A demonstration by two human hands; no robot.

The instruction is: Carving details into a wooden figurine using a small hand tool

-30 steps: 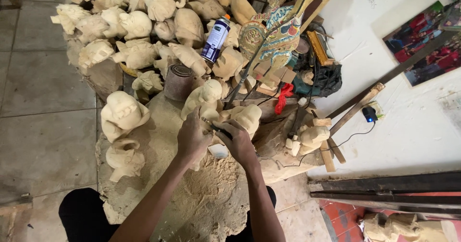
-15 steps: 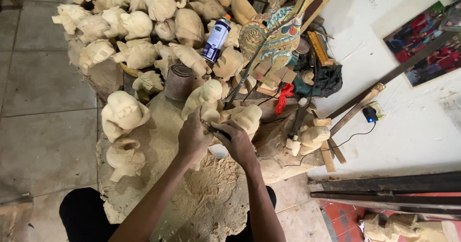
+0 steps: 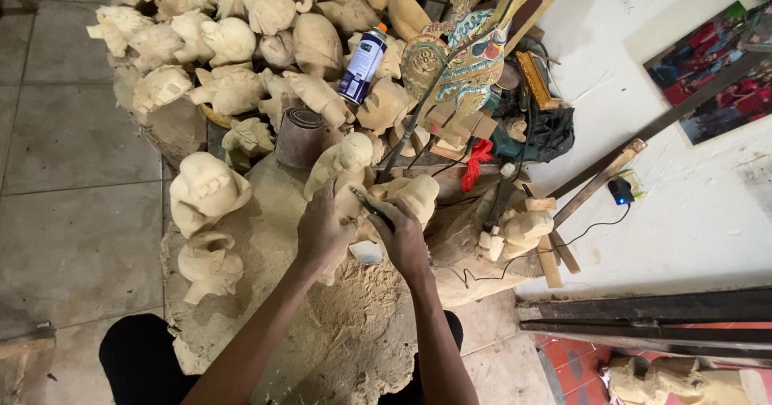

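Note:
My left hand (image 3: 322, 232) grips a pale unfinished wooden carving (image 3: 347, 200) and holds it steady on a large dusty wood block (image 3: 265, 212). My right hand (image 3: 400, 236) is closed around a thin dark carving tool (image 3: 371, 209), whose tip rests against the carving between my two hands. Sawdust and shavings (image 3: 354, 324) lie heaped below my wrists. Another pale carved head (image 3: 414, 194) sits just right of the tool.
Several pale carved wooden heads (image 3: 205, 192) crowd the block and the pile behind. A blue-and-white spray can (image 3: 363, 63), a roll of sandpaper (image 3: 300, 135) and a painted figure (image 3: 462, 63) stand beyond. Dark planks (image 3: 643, 316) lie right; tiled floor (image 3: 72, 172) lies left.
Both hands stay on the carving with only slight shifts of the tool against the wood. Nothing else has moved.

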